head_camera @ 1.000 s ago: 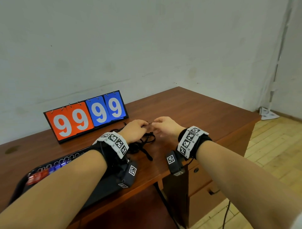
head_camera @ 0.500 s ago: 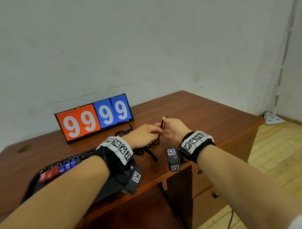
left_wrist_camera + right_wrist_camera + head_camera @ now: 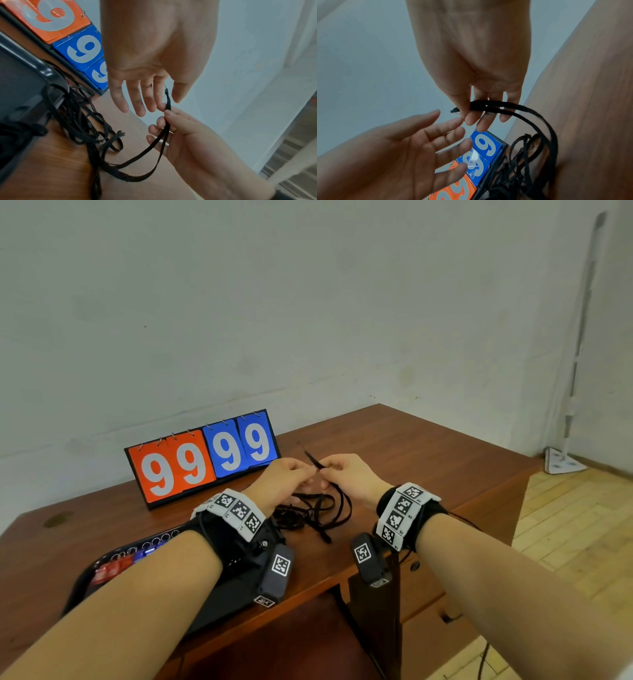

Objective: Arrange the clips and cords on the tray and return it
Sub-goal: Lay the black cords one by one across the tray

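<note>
My right hand [image 3: 337,472] pinches a doubled black cord [image 3: 154,143] between thumb and fingers above the desk, and its frayed end sticks up past the fingertips. My left hand [image 3: 291,474] faces it with straight, spread fingers [image 3: 436,135], one fingertip close to the cord [image 3: 513,106]. From the pinch the cord loops down to a tangled pile of black cords [image 3: 308,515] on the desk. A black tray [image 3: 80,583] lies at the front left under my left forearm, with red clips [image 3: 109,570] and blue clips [image 3: 147,553] along its far rim.
An orange and blue flip scoreboard [image 3: 205,460] reading 99 99 stands just behind the hands. The wooden desk [image 3: 411,457] stretches right to its edge, with drawers below the front and a wall behind. The tray corner [image 3: 44,70] touches the cord pile.
Both hands rose from the cord pile. The right hand brought a doubled cord end up with it, and the cord's tip now stands above the fingers.
</note>
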